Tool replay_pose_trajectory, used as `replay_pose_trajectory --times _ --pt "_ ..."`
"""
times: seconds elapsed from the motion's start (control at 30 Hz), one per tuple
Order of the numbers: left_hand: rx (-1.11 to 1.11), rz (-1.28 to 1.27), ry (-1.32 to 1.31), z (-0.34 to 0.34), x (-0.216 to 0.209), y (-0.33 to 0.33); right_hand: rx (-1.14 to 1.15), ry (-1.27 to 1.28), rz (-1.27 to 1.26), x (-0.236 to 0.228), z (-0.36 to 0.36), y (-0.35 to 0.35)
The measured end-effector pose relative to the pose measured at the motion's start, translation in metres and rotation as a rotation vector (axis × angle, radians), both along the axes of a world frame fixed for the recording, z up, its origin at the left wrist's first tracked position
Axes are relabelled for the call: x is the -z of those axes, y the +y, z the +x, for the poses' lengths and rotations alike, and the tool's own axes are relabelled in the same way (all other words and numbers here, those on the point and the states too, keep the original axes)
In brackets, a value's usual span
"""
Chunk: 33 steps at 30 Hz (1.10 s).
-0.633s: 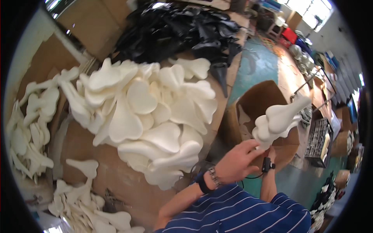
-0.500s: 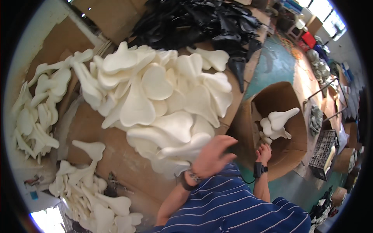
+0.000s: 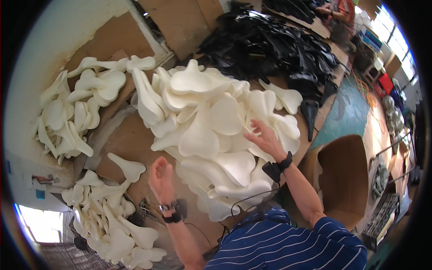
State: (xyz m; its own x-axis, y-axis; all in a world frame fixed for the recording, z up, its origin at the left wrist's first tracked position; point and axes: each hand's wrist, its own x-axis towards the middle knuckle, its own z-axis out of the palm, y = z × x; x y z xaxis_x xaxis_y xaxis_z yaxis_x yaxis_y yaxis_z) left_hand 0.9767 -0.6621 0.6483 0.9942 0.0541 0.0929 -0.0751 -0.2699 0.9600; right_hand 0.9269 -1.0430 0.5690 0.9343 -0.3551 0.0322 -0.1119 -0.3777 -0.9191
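Observation:
Cream-white foam bike-saddle pads [image 3: 227, 116] lie in a big heap on the cardboard-covered table in front of me. Over the right part of this heap reaches my right hand [image 3: 265, 138], its fingers apart and nothing held. My left hand [image 3: 161, 181] is raised over the brown cardboard [image 3: 123, 138], left of the heap's near part. It is slightly blurred, holds nothing and looks open. Nearest to it is a smaller pile of the same pads [image 3: 110, 220] at the lower left, with a single pad [image 3: 128, 167] at its top end.
Right of the table stands an open cardboard box [image 3: 344, 175]; its contents are mostly hidden. Another group of pads [image 3: 74, 108] lies at the far left. Black saddle shells [image 3: 270, 45] are heaped behind. At the top right sits another person [image 3: 344, 18].
My right hand has come out of the cardboard box and moved left over the big heap. My left hand has swung left, away from the heap's near edge. The view has turned left.

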Motion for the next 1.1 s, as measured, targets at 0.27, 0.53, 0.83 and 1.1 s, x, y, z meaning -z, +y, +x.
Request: replay_pose_trajectory --times 0.27,0.53,0.83,1.1 --pt "-0.075 -0.022 0.042 0.204 -0.028 -0.016 0.177 0.063 0.383 -0.003 0.152 -0.039" --pt "-0.03 0.254 0.238 0.337 0.092 0.063 0.107 -0.006 0.34 -0.008 0.198 0.016" --pt "0.185 -0.111 0.372 0.266 0.054 0.019 0.012 0.019 0.214 0.004 0.207 -0.008" --pt "0.209 -0.264 0.025 0.241 0.05 -0.015 -0.095 -0.021 0.155 0.038 0.202 -0.016"
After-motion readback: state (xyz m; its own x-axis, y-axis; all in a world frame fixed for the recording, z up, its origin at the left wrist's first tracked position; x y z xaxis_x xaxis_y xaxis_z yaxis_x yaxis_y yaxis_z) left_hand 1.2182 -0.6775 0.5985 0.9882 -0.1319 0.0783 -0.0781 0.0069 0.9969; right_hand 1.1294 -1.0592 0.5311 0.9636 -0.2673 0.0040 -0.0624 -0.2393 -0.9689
